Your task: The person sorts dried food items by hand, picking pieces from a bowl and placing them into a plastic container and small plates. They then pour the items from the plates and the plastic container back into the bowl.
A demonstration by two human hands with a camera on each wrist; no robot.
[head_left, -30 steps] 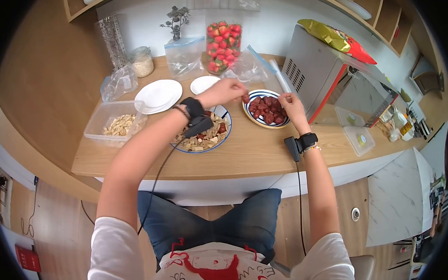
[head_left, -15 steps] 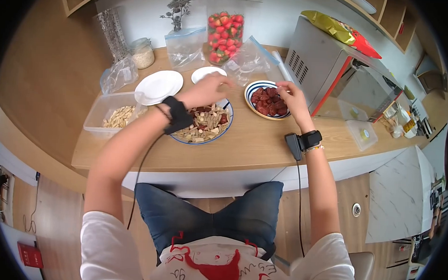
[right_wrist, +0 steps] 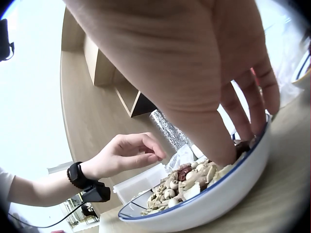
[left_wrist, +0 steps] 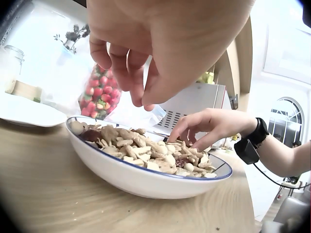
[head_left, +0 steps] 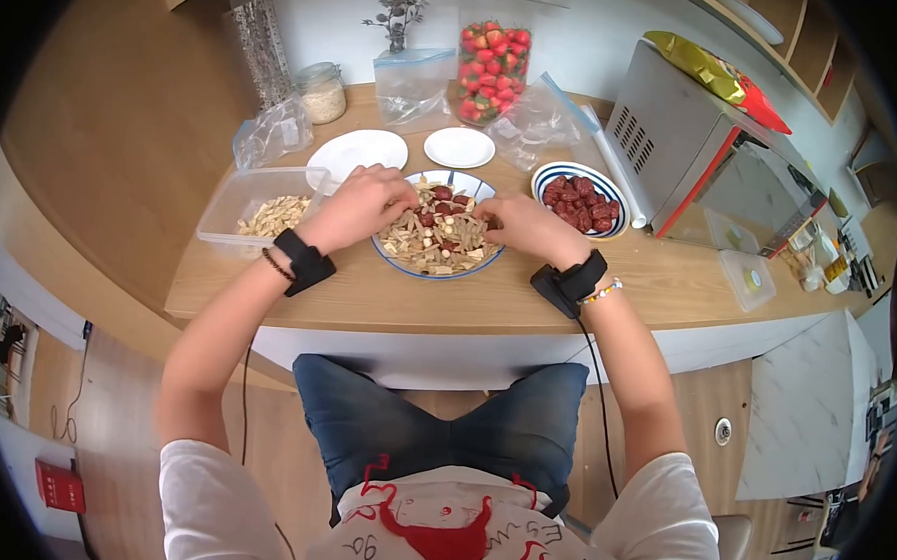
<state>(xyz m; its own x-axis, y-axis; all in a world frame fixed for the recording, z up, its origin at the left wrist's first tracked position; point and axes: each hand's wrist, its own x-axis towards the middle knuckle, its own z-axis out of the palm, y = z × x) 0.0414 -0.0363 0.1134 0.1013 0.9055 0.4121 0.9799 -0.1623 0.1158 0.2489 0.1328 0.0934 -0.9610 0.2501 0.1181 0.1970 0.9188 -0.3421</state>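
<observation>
Head view: the right hand has moved from the striped bowl of red dates, toward two-to-three o'clock, to the mixed bowl's three-o'clock side; the left hand is at ten o'clock. Both now meet over one bowl, so the handling centres on its mix.

Left wrist view: the left grip hangs above the food, fingertips close together, nothing visible between them.

Right wrist view: the right grip reaches down inside the rim, apparently pinching a dark date.
</observation>
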